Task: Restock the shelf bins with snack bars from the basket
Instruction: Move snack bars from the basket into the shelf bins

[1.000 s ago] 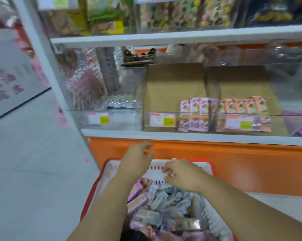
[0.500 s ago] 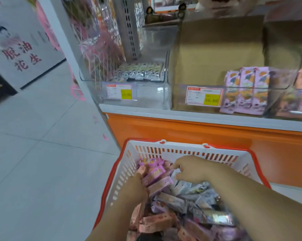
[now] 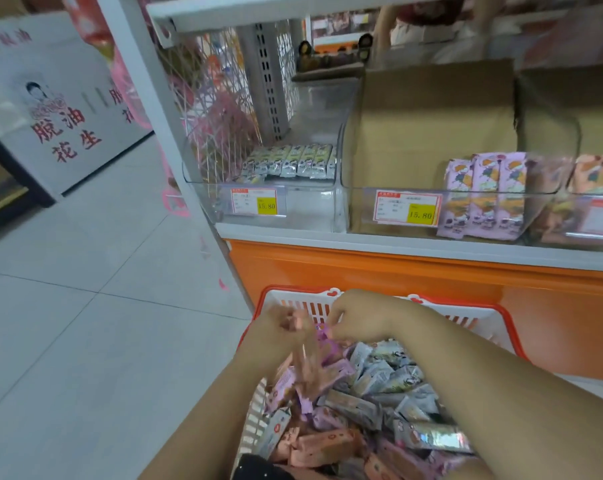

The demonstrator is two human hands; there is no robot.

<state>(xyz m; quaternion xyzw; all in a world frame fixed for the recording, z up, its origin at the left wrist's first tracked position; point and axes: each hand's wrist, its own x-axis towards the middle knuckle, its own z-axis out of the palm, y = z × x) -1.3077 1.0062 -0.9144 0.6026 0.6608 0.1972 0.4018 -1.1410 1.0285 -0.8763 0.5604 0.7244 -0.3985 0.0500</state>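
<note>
Pale tiled floor (image 3: 68,323) fills the left of my feed. On the right runs the white shelf (image 3: 414,242) over an orange base panel (image 3: 379,271). Clear bins stand side by side on the shelf. The left bin (image 3: 310,213) has a single row of grey-green bars (image 3: 293,161) lying far back. The middle bin (image 3: 414,192) holds a big cardboard box (image 3: 431,126), with purple packs (image 3: 483,195) upright at its right front. A third bin at the frame edge shows orange-pink packs (image 3: 594,174).

Below the shelf, against the orange panel, is the white basket (image 3: 508,323) with its red rim. It is heaped with snack bars (image 3: 379,386): silver-grey to the right, purple and pink to the left and front.

Both hands are over the far left corner of that heap. My left hand (image 3: 276,327) is closed round a few pink bars (image 3: 303,355), lifted above the heap and smeared by motion. My right hand (image 3: 359,320) has its fingers curled down at a purple wrapper (image 3: 322,336), but the blur hides whether it has hold of it.

Yellow-marked price tags (image 3: 255,201) sit on the bin fronts
</note>
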